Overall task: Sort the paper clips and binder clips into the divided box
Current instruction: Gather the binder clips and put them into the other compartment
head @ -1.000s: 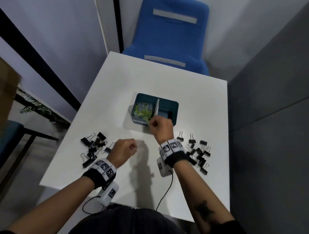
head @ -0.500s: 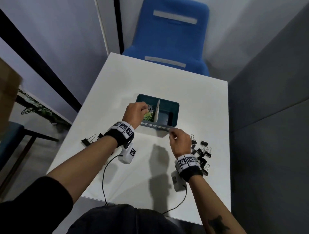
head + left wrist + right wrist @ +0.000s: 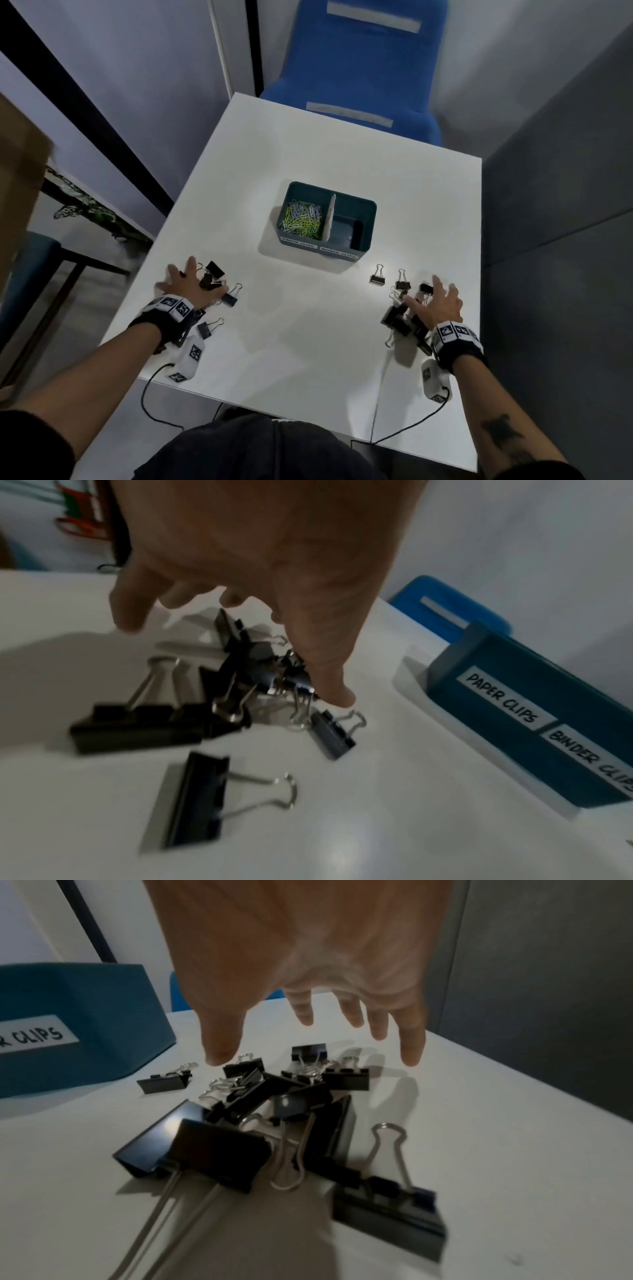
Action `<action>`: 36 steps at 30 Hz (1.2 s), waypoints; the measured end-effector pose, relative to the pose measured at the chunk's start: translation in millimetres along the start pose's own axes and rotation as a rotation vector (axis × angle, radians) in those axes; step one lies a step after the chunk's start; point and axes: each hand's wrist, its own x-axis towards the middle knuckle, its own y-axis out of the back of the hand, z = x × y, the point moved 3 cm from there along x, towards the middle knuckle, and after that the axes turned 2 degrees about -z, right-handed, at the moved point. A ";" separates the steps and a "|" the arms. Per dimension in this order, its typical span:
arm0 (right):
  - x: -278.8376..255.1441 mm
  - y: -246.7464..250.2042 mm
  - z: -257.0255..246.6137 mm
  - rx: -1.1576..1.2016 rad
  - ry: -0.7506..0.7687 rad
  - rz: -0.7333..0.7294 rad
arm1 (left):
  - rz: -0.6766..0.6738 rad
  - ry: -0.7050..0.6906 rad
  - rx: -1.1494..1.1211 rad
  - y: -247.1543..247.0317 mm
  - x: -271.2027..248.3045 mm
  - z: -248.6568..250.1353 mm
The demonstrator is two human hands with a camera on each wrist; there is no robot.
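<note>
Behind, a blue chair (image 3: 352,68) faces the white table (image 3: 308,342).

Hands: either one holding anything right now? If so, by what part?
Nothing held. The left hand and right hand are spread open over the binder clips; the left thumb touches one.

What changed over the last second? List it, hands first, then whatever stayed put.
Left hand went from the paper-clip compartment back to the left binder clips, fingers spread, thumb touching them. Right hand moved from the box out over the right binder clips, open, holding nothing. Box, paper clips and both piles stayed put.
</note>
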 end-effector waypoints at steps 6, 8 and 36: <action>6.6 -23.5 -32.6 -0.098 0.100 -0.106 | -0.043 -0.158 0.078 -15.4 -17.5 24.3; 4.1 -31.8 -45.7 -0.194 0.148 -0.130 | -0.046 -0.256 0.110 -18.0 -26.4 41.5; -84.3 -47.2 10.0 -0.254 0.069 -0.132 | -0.088 -0.260 0.194 -39.8 -69.4 -10.4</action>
